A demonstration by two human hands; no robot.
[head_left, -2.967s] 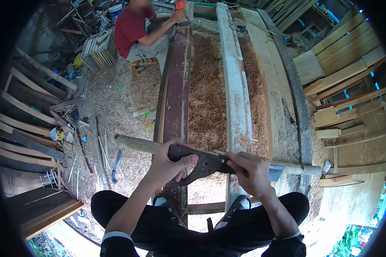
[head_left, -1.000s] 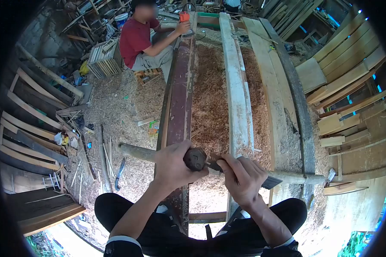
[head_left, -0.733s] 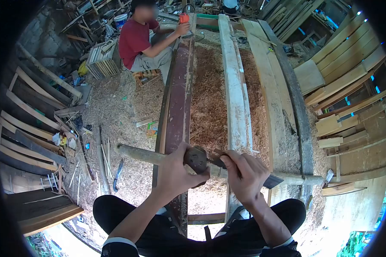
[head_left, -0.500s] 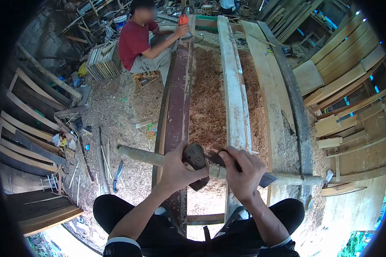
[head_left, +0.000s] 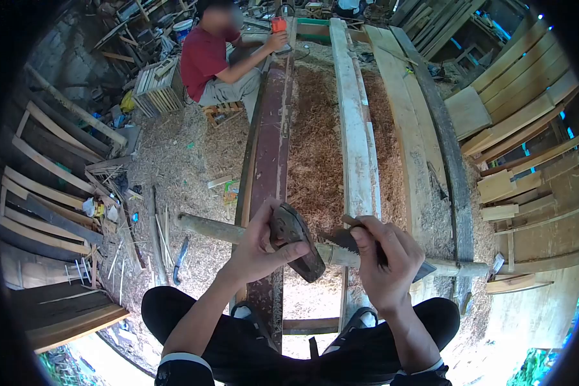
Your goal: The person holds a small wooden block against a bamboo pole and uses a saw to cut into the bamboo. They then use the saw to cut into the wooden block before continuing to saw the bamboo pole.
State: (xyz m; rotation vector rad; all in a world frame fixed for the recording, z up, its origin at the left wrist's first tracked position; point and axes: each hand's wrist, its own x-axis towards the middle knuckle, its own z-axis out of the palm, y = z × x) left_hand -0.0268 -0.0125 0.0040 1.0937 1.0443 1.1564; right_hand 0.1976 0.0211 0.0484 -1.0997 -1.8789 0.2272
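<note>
My left hand point(head_left: 258, 248) is wrapped round a dark brown, oblong block point(head_left: 297, 241), its fingers behind and its thumb across the lower front. To the right, my right hand point(head_left: 387, 262) grips a dark, flat saw blade point(head_left: 338, 239) with a toothed edge, whose tip points left toward the block. A grey end point(head_left: 424, 269) of the flat piece sticks out right of that hand. Block and blade are apart, with a small gap between them. Below both hands a round pole point(head_left: 209, 227) lies crosswise over the long boards.
A maroon board point(head_left: 267, 154), a white board point(head_left: 355, 138) and a pale plank point(head_left: 408, 128) run away from me. A co-worker point(head_left: 206, 61) in a red shirt holds an orange tool point(head_left: 278, 26) at the back left. A knife point(head_left: 181, 260) lies on the ground at the left.
The dark block has tilted and turned, showing more of its long face, and my left hand has shifted slightly left. My right hand has moved a little right and down with the blade.
</note>
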